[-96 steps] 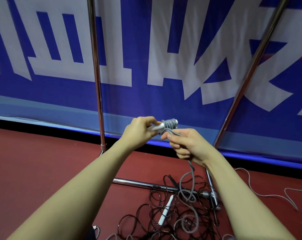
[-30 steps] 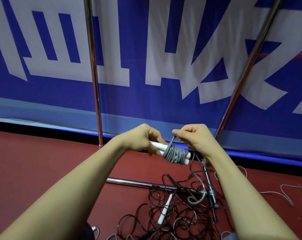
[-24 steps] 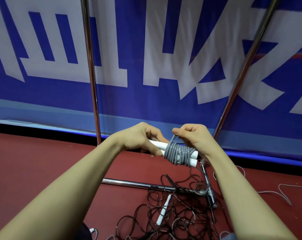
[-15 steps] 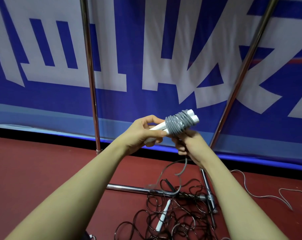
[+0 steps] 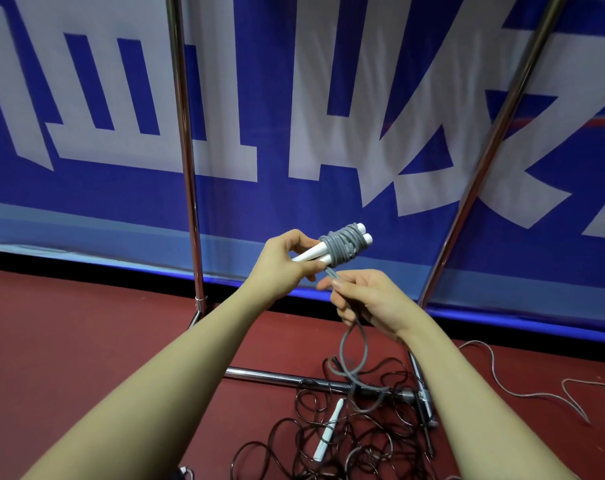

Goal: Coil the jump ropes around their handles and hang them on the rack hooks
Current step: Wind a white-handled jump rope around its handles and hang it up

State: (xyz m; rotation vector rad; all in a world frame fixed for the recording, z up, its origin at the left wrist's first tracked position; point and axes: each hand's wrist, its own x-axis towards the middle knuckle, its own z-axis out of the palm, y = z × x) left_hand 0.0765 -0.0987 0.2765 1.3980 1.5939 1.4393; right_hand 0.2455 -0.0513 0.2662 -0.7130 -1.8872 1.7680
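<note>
My left hand (image 5: pixel 287 261) grips the two white handles (image 5: pixel 313 253) of a grey jump rope, held side by side and pointing up to the right. Grey cord (image 5: pixel 344 245) is wound in many turns around their far ends. Just below, my right hand (image 5: pixel 367 299) holds the loose end of that cord, and a short grey loop (image 5: pixel 354 348) hangs from it toward the floor. The chrome rack (image 5: pixel 186 168) stands behind my hands; its hooks are out of view.
A tangle of dark jump ropes (image 5: pixel 346 438) with a white handle (image 5: pixel 329 429) lies on the red floor by the rack's base bar (image 5: pixel 277 375). A pale rope (image 5: pixel 536 393) trails at the right. A blue and white banner (image 5: pixel 329 133) fills the background.
More cord has gone onto the handles, leaving a shorter hanging loop. My right hand has dropped from under the coil to below it, pulling the loose end down.
</note>
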